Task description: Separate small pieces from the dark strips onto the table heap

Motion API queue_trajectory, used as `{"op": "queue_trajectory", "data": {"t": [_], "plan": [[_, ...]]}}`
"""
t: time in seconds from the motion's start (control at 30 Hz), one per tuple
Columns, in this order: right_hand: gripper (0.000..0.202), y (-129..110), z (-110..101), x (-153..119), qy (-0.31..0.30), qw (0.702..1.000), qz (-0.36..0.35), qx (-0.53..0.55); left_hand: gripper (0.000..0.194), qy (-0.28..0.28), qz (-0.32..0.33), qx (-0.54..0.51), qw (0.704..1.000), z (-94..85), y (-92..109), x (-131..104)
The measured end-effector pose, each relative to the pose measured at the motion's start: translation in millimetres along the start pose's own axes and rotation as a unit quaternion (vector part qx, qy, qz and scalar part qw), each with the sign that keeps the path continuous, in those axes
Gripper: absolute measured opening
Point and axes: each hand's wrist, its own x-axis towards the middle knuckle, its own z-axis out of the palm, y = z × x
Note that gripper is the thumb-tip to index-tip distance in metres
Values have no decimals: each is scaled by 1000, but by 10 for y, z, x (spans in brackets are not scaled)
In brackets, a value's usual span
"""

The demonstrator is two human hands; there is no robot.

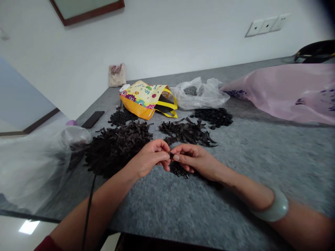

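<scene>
My left hand (155,156) and my right hand (193,157) meet in the middle of the view, just above the grey table. Between their fingertips sits a small black piece (171,155), pinched from both sides; its exact kind is too small to make out. Under the hands lies a little heap of black buckle-like parts (180,170), partly covered by my fingers. Left of my left hand spreads a large pile of short black straps (117,146). A smaller pile of black straps (187,130) lies just beyond the hands.
Black round pieces lie in heaps at the back right (214,117) and back left (122,116). Behind stand a yellow printed bag (145,97) and a clear plastic bag (199,96). A pink bag (288,92), a dark phone-like slab (93,119) and clear plastic sheeting (34,167) flank them.
</scene>
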Motion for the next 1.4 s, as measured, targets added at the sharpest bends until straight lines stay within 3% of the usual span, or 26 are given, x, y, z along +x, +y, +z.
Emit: {"op": "queue_trajectory", "data": {"t": [0.2, 0.37, 0.53, 0.73, 0.97, 1.13, 1.4], "plan": [[34, 23, -11, 11, 0, 1000, -10, -4, 16, 0, -13, -7, 1000, -4, -9, -6], [23, -37, -25, -16, -1, 990, -76, -119, 16, 1, -14, 3, 1000, -8, -31, 3], [16, -115, -58, -57, 14, 952, -179, -249, 16, -12, 5, 26, 1000, -32, -27, 7], [12, -143, -72, -109, 24, 922, -216, -319, 16, -45, 32, 82, 995, -78, -13, 3], [12, -72, -121, -98, 14, 865, -278, -416, 17, 13, 22, 106, 994, 23, -37, 1], [19, -21, -97, -95, 16, 838, -257, -480, 28, 39, 20, 143, 989, 89, -54, -19], [12, -71, -88, -88, 48, 864, -297, -404, 34, 26, 25, 44, 998, 12, -79, 15]]}}
